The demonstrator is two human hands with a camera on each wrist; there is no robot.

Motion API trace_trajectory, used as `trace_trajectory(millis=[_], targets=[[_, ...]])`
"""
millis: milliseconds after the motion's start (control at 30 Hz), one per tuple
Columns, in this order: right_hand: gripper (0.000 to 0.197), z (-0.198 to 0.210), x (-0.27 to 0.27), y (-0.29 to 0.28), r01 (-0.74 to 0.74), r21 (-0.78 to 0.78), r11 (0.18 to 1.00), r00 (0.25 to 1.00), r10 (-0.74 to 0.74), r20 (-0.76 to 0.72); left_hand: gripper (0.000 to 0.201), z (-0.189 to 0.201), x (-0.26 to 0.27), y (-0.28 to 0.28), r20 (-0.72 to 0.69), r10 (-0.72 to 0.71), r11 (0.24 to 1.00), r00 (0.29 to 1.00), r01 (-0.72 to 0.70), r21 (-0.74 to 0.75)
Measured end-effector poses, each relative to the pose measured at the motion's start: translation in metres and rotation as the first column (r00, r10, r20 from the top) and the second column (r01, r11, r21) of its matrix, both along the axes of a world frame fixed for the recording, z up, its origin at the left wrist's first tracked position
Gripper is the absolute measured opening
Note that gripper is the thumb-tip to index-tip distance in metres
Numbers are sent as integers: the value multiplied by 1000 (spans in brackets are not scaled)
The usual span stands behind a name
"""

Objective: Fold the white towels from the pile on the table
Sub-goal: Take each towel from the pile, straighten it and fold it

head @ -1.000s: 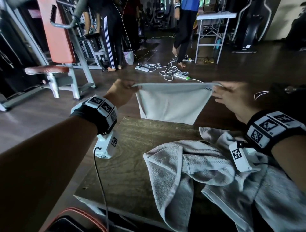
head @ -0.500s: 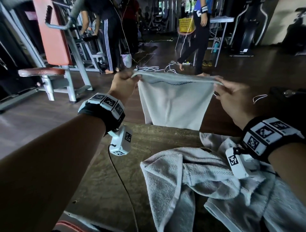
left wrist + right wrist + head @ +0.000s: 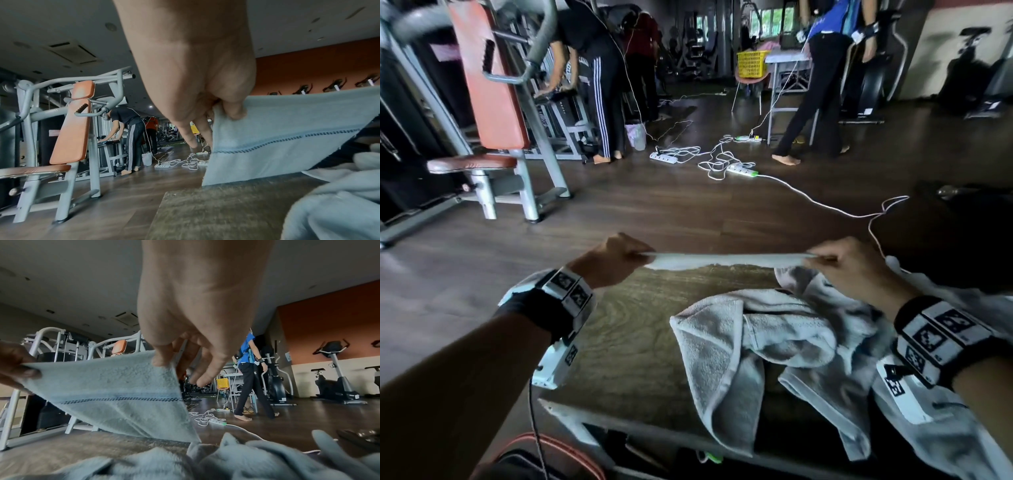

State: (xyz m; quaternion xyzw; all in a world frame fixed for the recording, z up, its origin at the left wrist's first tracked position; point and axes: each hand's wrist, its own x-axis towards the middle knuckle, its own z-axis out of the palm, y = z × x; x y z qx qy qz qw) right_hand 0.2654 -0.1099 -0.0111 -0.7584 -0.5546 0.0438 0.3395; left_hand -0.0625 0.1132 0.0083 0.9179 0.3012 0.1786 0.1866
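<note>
White towel (image 3: pixel 726 260) with a dotted stripe is stretched between both hands right now, long top edge running straight across from one hand to the other, out past the far edge of the table (image 3: pixel 633 329). Left hand (image 3: pixel 613 258) pinches its corner between thumb and fingers, right hand (image 3: pixel 856 265) pinches the opposite corner the same way, other fingers loosely hanging. Both sit about level, so neither is really nearer; the cloth drops away below them toward the tabletop.

From the head view the towel is just a thin band seen nearly edge-on. The wrist views are what show the actual sheet: it slopes down from the grips, and its bottom hem looks to be at or touching the table's far edge.

My guess is the next bit is laying it flat, which means dragging it back toward the body. The pile of unfolded towels (image 3: pixel 791 346) sits just beneath and behind the right hand, so the bare wood nearer the left hand looks like the landing spot.
</note>
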Motion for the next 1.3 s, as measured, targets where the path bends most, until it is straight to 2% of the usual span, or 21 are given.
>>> trace_trajectory(millis=[133,267,333,400,500,600,667,700,733,833,867,933,1067,1133,1200,1300], targets=[[19,2,-19,-49,-117,-92,989,993,115,-27,17,11,-32,-46,-116,-9,995,993,-3,-103],[30,8,-45,-97,-172,-114,978,984,177,28,21,24,-60,-92,-232,4,972,973,-59,-228],[29,13,-58,-116,-173,-70,982,982,178,67,19,32,-72,-112,-263,5,934,965,-98,-344],[33,17,-69,-135,-193,-65,979,980,196,45,11,38,-85,-133,-279,-1,882,960,-131,-453],[68,28,-84,-162,-229,-105,968,973,226,-45,16,46,-101,-164,-283,-6,809,959,-162,-565],[74,36,-93,-182,-266,-170,949,959,243,-142,22,55,-114,-189,-302,-32,776,953,-167,-608],[89,44,-98,-193,-297,-177,938,937,251,-242,27,61,-122,-202,-288,-49,742,956,-158,-651],[90,50,-101,-198,-311,-183,933,925,252,-283,30,64,-125,-208,-286,-59,726,956,-156,-670],[80,53,-102,-202,-332,-193,923,910,261,-322,30,67,-127,-212,-290,-63,725,955,-156,-671],[20,66,-110,-205,-336,-203,920,904,254,-344,20,71,-134,-219,-292,-63,767,954,-141,-626],[14,68,-110,-202,-334,-186,924,908,263,-326,20,70,-135,-217,-262,-54,761,964,-130,-636],[12,67,-109,-192,-307,-137,942,925,261,-278,18,62,-133,-208,-183,8,771,983,-123,-625],[17,51,-98,-152,-181,-66,981,970,167,-177,11,32,-120,-173,-55,168,878,984,-175,-445],[20,45,-96,-128,-116,-46,992,983,108,-145,25,16,-110,-151,17,234,915,972,-214,-341],[21,43,-92,-101,-45,-49,998,994,40,-99,29,3,-99,-130,96,314,913,944,-274,-301],[21,42,-82,-57,31,-90,995,998,-35,-46,24,-7,-77,-99,162,355,920,921,-313,-234]])
